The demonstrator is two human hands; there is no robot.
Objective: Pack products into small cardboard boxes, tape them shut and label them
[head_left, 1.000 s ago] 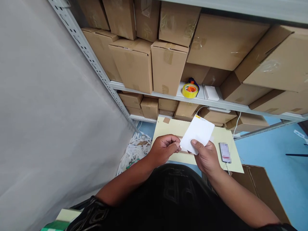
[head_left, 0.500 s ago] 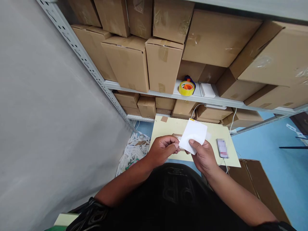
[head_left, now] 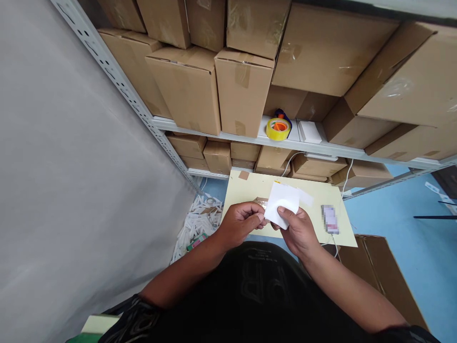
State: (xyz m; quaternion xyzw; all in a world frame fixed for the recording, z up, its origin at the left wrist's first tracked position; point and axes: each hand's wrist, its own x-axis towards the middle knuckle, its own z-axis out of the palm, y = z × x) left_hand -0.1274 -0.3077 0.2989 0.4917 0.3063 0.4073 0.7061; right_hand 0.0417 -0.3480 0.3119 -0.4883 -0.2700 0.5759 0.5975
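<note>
Both hands are gripping a white card (head_left: 282, 209) above the pale yellow board (head_left: 246, 190), the right hand (head_left: 298, 233) pinching its lower edge and the left hand (head_left: 243, 221) nipping its corner, while a phone (head_left: 329, 219) is lying just beside them and a tape roll (head_left: 277, 128) is sitting on the shelf (head_left: 221, 136) among cardboard boxes (head_left: 243, 90).

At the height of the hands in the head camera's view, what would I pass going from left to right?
heap of white paper strips → left hand → white paper sheet → small flat phone → blue floor
</note>
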